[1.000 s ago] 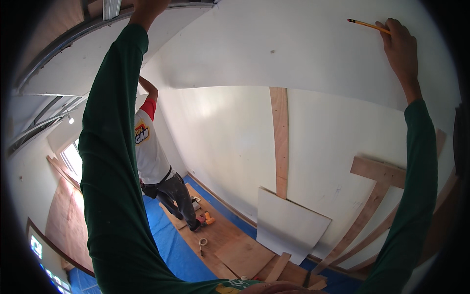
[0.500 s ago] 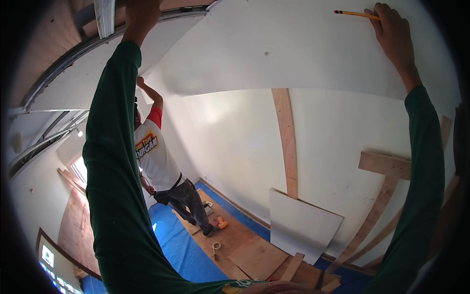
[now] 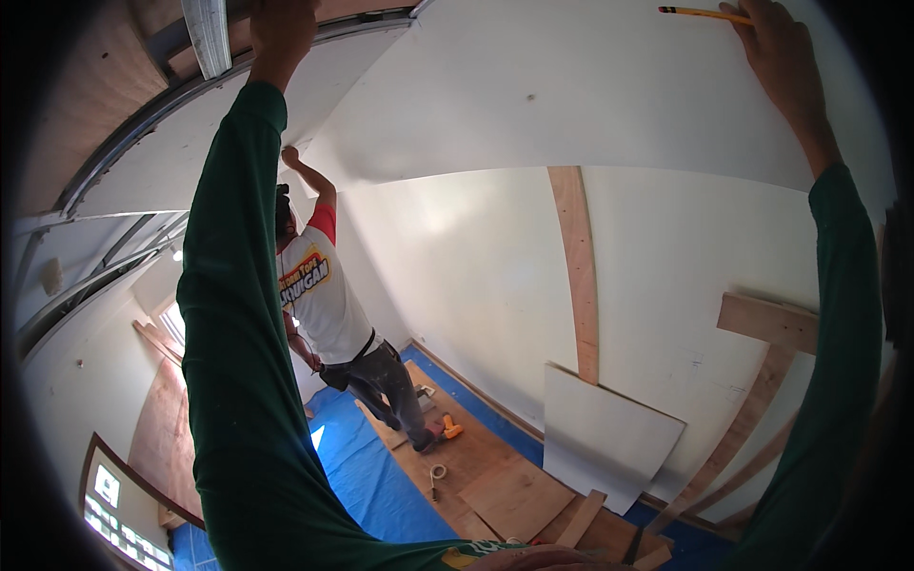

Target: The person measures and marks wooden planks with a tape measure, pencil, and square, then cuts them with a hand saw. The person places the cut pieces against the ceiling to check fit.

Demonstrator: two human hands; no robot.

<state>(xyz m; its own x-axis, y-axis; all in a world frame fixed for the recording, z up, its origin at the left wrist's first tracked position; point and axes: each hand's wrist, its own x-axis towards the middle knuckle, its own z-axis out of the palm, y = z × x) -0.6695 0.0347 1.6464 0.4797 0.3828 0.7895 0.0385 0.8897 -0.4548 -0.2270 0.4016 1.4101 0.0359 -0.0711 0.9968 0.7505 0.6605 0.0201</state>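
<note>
Both my arms reach overhead in green sleeves. My right hand point(image 3: 783, 59) grips a yellow pencil point(image 3: 706, 13), its eraser end pointing left, close to the white ceiling board point(image 3: 533, 57). At the upper left, my left hand point(image 3: 284, 40) is raised by the board's edge, near a metal channel point(image 3: 208, 33) and the opening in the ceiling. The top of the picture cuts off its fingers, so its grip is hidden. A dark metal edge strip point(image 3: 143, 128) curves along the opening.
A co-worker point(image 3: 328, 285) stands on a plywood plank point(image 3: 457, 485), one hand raised to the ceiling. An orange power tool point(image 3: 451, 426) and a tape roll point(image 3: 438, 471) lie there. Blue sheeting point(image 3: 371, 476) covers the floor. A white board point(image 3: 609, 438) and wooden supports point(image 3: 762, 400) stand along the wall.
The view has shifted slightly, so most of the scene sits farther right. My right hand with the pencil appears a little higher and farther right; the left remains by the ceiling opening.
</note>
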